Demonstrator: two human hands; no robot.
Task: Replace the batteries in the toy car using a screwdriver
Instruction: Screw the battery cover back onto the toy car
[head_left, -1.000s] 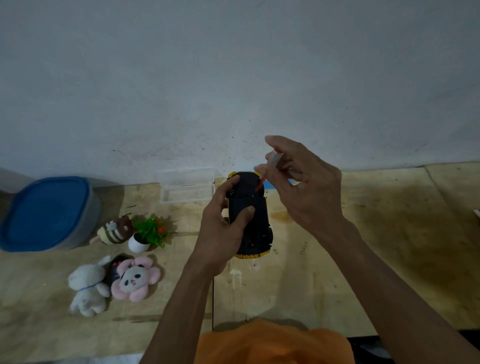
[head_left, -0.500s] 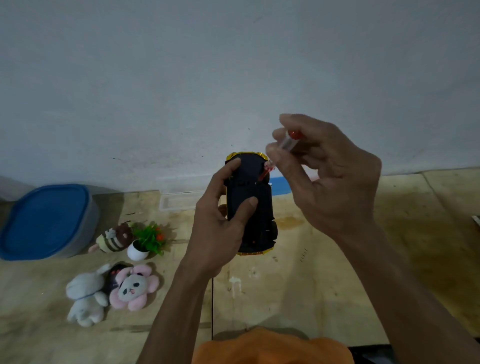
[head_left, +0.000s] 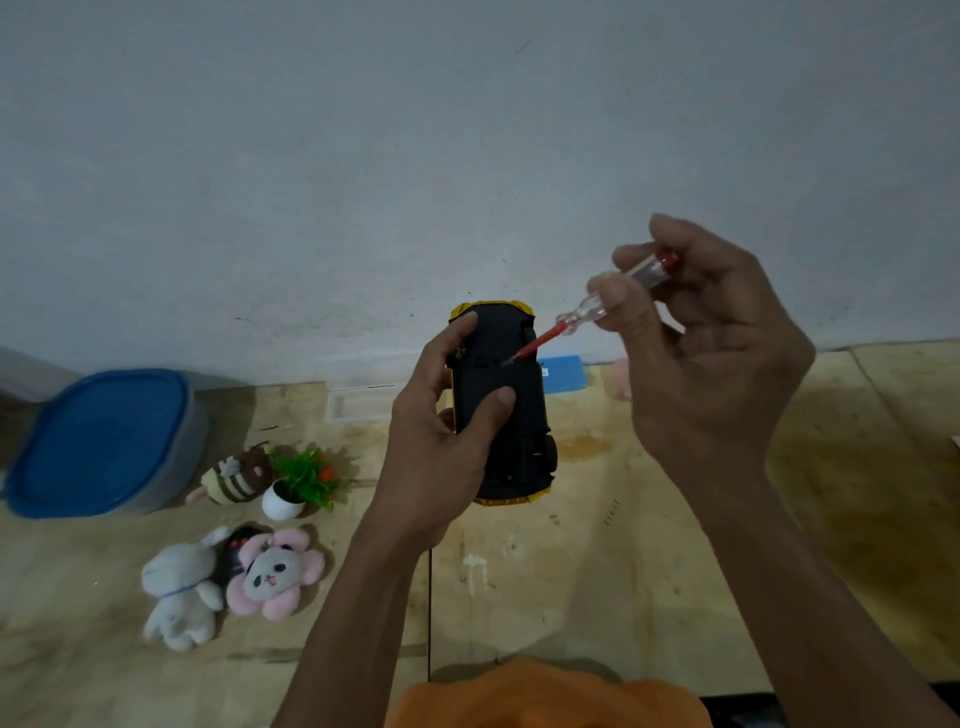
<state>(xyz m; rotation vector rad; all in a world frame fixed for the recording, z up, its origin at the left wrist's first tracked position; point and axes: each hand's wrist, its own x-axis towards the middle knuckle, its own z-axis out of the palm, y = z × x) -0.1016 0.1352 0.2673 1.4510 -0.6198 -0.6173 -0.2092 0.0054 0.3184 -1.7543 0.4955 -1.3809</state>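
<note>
The left hand (head_left: 441, 447) grips the car (head_left: 501, 400), thumb across the black underside and fingers curled round its left edge; the fingers behind the body are hidden. The car is held above the table (head_left: 649, 545), underside facing the camera, with only yellow trim showing at its far and near ends. One wheel shows at the right edge near the bottom; the others are hard to make out.

The right hand (head_left: 711, 358) pinches the screwdriver (head_left: 587, 319) up and to the right of the car, thumb and fingertips closed round the clear handle, whose red cap peeks out between the fingers. The red shaft slants down-left and its tip touches the car's underside near the upper middle (whether it sits in a screw is too small to tell).

Behind the car, a blue flat item (head_left: 563, 371) is partly covered by the car, and a clear tray (head_left: 358, 402) is cut off by the left hand. Far left of the car sits a tub (head_left: 104, 441) with a blue lid. Between tub and car lie a striped plush (head_left: 236, 478) and a small potted plant (head_left: 301, 480). Left of the car and nearer the camera are a white plush (head_left: 179, 592) and a pink flower plush (head_left: 275, 571), with something dark half hidden between them. Orange cloth (head_left: 545, 696) fills the bottom edge, cut off by the frame.
</note>
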